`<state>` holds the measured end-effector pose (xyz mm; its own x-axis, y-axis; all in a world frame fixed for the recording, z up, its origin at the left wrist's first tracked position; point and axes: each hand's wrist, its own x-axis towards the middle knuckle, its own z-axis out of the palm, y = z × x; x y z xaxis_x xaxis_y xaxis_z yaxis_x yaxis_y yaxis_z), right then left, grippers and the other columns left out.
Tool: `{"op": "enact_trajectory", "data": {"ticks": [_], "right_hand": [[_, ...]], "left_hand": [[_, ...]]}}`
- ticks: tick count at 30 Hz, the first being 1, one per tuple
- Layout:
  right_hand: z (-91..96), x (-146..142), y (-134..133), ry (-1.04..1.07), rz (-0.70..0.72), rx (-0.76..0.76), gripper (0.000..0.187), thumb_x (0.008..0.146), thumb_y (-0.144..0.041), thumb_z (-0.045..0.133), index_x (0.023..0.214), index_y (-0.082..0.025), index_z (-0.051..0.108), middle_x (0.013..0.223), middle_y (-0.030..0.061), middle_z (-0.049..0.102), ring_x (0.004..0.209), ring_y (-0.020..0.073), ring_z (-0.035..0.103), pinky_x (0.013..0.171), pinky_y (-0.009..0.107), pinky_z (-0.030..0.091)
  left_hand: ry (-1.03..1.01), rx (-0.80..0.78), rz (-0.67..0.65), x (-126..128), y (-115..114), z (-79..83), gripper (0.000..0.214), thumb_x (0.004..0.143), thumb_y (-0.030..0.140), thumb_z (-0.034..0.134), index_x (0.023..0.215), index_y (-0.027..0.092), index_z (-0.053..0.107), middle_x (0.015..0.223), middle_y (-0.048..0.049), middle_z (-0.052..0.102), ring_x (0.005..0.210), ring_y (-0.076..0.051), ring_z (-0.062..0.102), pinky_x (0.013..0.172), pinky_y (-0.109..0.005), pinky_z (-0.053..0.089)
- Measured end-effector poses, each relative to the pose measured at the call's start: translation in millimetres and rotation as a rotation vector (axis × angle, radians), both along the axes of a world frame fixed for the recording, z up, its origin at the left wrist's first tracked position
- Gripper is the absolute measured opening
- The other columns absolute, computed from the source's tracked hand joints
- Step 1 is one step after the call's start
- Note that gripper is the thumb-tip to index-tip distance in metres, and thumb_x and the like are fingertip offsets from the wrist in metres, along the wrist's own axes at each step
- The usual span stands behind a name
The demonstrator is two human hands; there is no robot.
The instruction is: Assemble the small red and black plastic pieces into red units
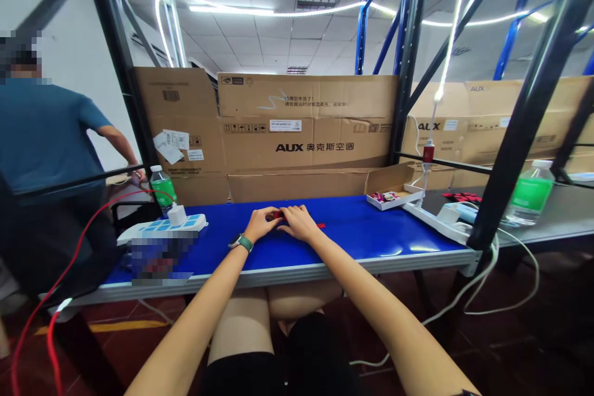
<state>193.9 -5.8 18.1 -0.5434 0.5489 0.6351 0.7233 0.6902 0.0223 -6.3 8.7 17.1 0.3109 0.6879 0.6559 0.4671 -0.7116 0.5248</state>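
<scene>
Our left hand (pixel 260 224) and right hand (pixel 299 223) meet over the blue counter (pixel 380 229), fingertips close together, seemingly pinching a small red piece (pixel 278 215), though it's mostly hidden. A flat red strip (pixel 320 226) lies just beside our right hand. A white power strip (pixel 162 227) sits to our left, and an open cardboard tray (pixel 390 189) to our right.
</scene>
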Motion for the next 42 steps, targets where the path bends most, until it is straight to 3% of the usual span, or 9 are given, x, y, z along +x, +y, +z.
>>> {"op": "enact_trajectory", "data": {"ticks": [5, 10, 15, 20, 25, 30, 34, 38, 42], "right_hand": [[-2.9, 3.8, 3.4, 0.000, -0.043, -0.005, 0.029, 0.096, -0.039, 0.059, 0.113, -0.016, 0.062, 0.107, 0.0152, 0.069, 0.101, 0.0268, 0.060, 0.092, 0.039, 0.032], [3.1, 3.2, -1.3, 0.039, -0.048, -0.008, 0.028, 0.092, -0.039, 0.063, 0.109, -0.017, 0.066, 0.100, 0.0131, 0.072, 0.096, 0.0258, 0.064, 0.088, 0.037, 0.033], [3.8, 4.8, 1.3, 0.093, -0.042, -0.046, 0.028, 0.090, -0.039, 0.065, 0.109, -0.019, 0.069, 0.099, 0.0119, 0.073, 0.092, 0.0244, 0.066, 0.084, 0.033, 0.039], [1.2, 8.1, 2.1, 0.086, 0.017, -0.078, 0.030, 0.088, -0.037, 0.068, 0.113, -0.020, 0.069, 0.106, 0.0117, 0.073, 0.096, 0.0255, 0.067, 0.081, 0.031, 0.045], [1.9, 6.7, -0.2, 0.014, 0.081, -0.102, 0.032, 0.087, -0.038, 0.070, 0.113, -0.019, 0.069, 0.099, 0.0103, 0.073, 0.092, 0.0241, 0.068, 0.078, 0.030, 0.046], [3.6, 11.8, -3.4, -0.016, 0.153, -0.118, 0.033, 0.086, -0.037, 0.071, 0.113, -0.018, 0.068, 0.090, 0.0072, 0.071, 0.085, 0.0217, 0.066, 0.075, 0.028, 0.045], [5.0, 15.6, -4.0, 0.037, 0.148, -0.149, 0.037, 0.091, -0.042, 0.066, 0.119, -0.018, 0.065, 0.097, 0.0079, 0.070, 0.091, 0.0210, 0.065, 0.081, 0.029, 0.045], [5.6, 14.3, -0.5, 0.046, 0.127, -0.165, 0.035, 0.100, -0.046, 0.051, 0.116, -0.020, 0.067, 0.107, 0.0092, 0.068, 0.101, 0.0205, 0.061, 0.091, 0.030, 0.043], [2.7, 14.7, 1.7, 0.022, -0.089, -0.137, 0.033, 0.105, -0.036, 0.040, 0.120, -0.023, 0.066, 0.116, 0.0101, 0.063, 0.109, 0.0228, 0.053, 0.094, 0.036, 0.038]], "left_hand": [[-0.072, -0.119, -0.021, 5.3, -5.3, 2.4, 0.022, 0.077, 0.039, 0.073, 0.080, 0.019, 0.064, 0.076, -0.0031, 0.074, 0.075, -0.022, 0.074, 0.067, -0.029, 0.057], [-0.118, -0.069, 0.007, 2.1, -2.1, 4.2, 0.017, 0.082, 0.036, 0.066, 0.081, 0.019, 0.064, 0.079, -0.0036, 0.074, 0.072, -0.020, 0.072, 0.071, -0.030, 0.056], [-0.293, 0.000, 0.250, -11.5, 11.7, 2.7, 0.010, 0.086, 0.030, 0.059, 0.088, 0.021, 0.060, 0.078, -0.0040, 0.074, 0.071, -0.020, 0.072, 0.070, -0.030, 0.055], [-0.494, 0.078, 0.697, -33.3, 25.4, -4.0, 0.008, 0.081, 0.022, 0.060, 0.087, 0.022, 0.055, 0.080, -0.0056, 0.071, 0.082, -0.024, 0.071, 0.075, -0.034, 0.052], [-0.591, 0.028, 0.929, -46.9, 28.7, -9.4, 0.014, 0.083, 0.016, 0.054, 0.096, 0.021, 0.050, 0.085, -0.0062, 0.065, 0.085, -0.024, 0.067, 0.081, -0.038, 0.049], [-0.684, 0.015, 1.001, -53.6, 29.6, -12.0, 0.019, 0.086, 0.012, 0.049, 0.103, 0.021, 0.047, 0.090, -0.0070, 0.063, 0.090, -0.024, 0.066, 0.084, -0.041, 0.047], [-0.801, -0.047, 1.004, -59.5, 30.8, -16.2, 0.025, 0.085, 0.012, 0.051, 0.108, 0.021, 0.044, 0.076, -0.0004, 0.061, 0.073, -0.021, 0.067, 0.072, -0.034, 0.049], [-0.643, -0.054, 0.809, -55.4, 27.2, -14.8, 0.025, 0.087, 0.015, 0.055, 0.109, 0.022, 0.047, 0.058, 0.0071, 0.055, 0.056, -0.017, 0.063, 0.064, -0.028, 0.046], [-0.432, 0.029, 0.880, -48.5, 22.5, -8.9, 0.022, 0.088, 0.012, 0.055, 0.107, 0.022, 0.056, 0.070, 0.0002, 0.065, 0.067, -0.018, 0.064, 0.068, -0.028, 0.042]]}}
